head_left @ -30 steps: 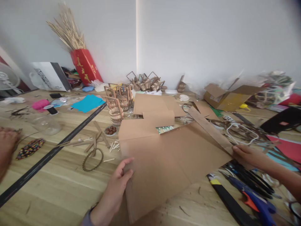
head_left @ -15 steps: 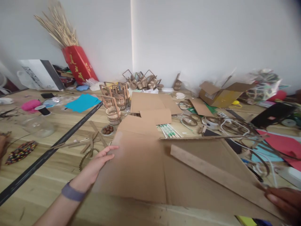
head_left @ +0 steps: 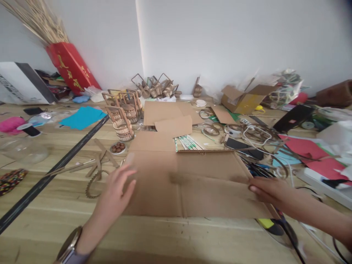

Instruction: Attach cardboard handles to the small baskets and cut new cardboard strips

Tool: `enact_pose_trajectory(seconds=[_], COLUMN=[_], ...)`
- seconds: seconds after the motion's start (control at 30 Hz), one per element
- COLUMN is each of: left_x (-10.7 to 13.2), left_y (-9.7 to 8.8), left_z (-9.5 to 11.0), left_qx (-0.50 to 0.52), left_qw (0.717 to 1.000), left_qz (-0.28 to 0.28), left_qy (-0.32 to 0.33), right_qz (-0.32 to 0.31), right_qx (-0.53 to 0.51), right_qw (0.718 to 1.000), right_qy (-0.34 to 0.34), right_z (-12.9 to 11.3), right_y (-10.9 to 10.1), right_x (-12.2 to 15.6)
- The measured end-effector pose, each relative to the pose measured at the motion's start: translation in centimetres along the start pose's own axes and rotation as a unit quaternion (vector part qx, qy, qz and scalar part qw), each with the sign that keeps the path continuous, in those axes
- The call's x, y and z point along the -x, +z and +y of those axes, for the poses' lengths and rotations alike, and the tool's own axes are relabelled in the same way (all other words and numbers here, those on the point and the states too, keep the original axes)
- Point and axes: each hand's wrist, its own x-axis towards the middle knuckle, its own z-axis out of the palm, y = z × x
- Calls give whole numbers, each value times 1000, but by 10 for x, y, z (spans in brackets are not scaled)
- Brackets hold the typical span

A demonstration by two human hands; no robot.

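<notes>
An unfolded cardboard sheet point(head_left: 154, 183) lies on the wooden table in front of me. My left hand point(head_left: 118, 187), wearing a watch, is at its left edge with fingers apart and nothing in them. On the right, my right hand point(head_left: 271, 192) pinches the end of a flat brown strip point(head_left: 214, 185). This strip extends leftward over the sheet's right half and is smeared by motion, so its outline and material are hard to make out. A small bowl of brown balls point(head_left: 117, 147) and some thin wooden strips point(head_left: 97, 165) are left of the sheet.
Small woven baskets point(head_left: 122, 126) stand behind the bowl. Farther back is an open carton point(head_left: 243, 101). Cables and coiled strips point(head_left: 258, 134) clutter the right side, near red paper point(head_left: 316, 157). Blue sheets point(head_left: 84, 117) and a black strip point(head_left: 68, 154) lie left.
My right hand has moved left and away from me, carrying the brown strip farther over the cardboard. My left hand's fingers have lifted and spread at the sheet's edge. The view has shifted right.
</notes>
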Motion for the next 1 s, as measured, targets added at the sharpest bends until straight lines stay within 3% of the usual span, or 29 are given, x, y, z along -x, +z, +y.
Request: enact_pose_trajectory(seconds=[0.07, 0.17, 0.23, 0.33, 0.4, 0.5, 0.67, 0.87, 1.0], left_x=[3, 2, -2, -10, -16, -23, -28, -18, -21], left_y=[6, 28, 49, 79, 90, 92, 90, 97, 80], left_z=[30, 70, 87, 95, 96, 101, 116, 114, 116], left_qx=[-6, -18, -39, -49, -59, -93, -176, -254, -278], left_qw=[990, 938, 911, 896, 895, 892, 862, 787, 739], left_qz=[-73, -204, -266, -317, -322, -319, -317, -222, -156], left_qy=[117, 280, 312, 308, 304, 307, 354, 517, 594], right_qz=[-57, -99, -96, -59, -22, 8, -41, 48, 82], right_qx=[-31, -52, -49, -21, -8, -7, -1, 49, 78], right_qw=[996, 989, 991, 998, 999, 994, 973, 977, 977], right_qy=[-59, -93, -85, -32, 25, 112, 225, 200, 182], right_z=[-15, -31, -34, -27, -17, -5, -15, -33, -32], right_y=[12, 27, 31, 31, 29, 31, 44, 65, 73], right_x=[-7, -17, -16, -1, 18, 49, 80, 97, 103])
